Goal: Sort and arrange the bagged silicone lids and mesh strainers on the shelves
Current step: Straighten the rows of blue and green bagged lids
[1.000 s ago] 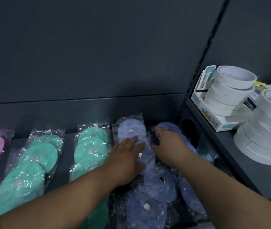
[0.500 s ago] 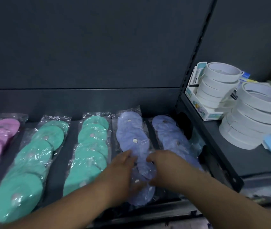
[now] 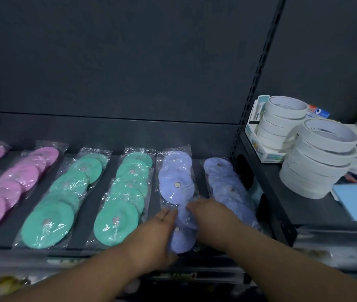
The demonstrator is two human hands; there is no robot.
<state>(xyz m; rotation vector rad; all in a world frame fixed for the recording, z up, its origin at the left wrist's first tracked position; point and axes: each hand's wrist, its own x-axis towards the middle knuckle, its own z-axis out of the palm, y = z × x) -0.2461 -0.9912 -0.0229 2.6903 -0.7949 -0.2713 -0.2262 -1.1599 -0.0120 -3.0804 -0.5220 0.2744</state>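
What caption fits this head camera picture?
Left hand and right hand touch a clear bag of round lilac silicone lids beside green bagged lids and pink bagged lids on a dark shelf.

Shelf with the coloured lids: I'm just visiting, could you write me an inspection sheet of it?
Surface: dark shelf, bare strips between rows.
Job's things: bagged, in rows: pink lids, green lids, purple lids; no strainers seen.
Clutter: tape roll stacks and a blue sheet on the neighbouring shelf.
Grips: left hand lies straight-fingered on the left purple row; right hand rests there too, grip unclear.
Cables: nothing seen.
Surroundings: dark back panel, slotted upright.
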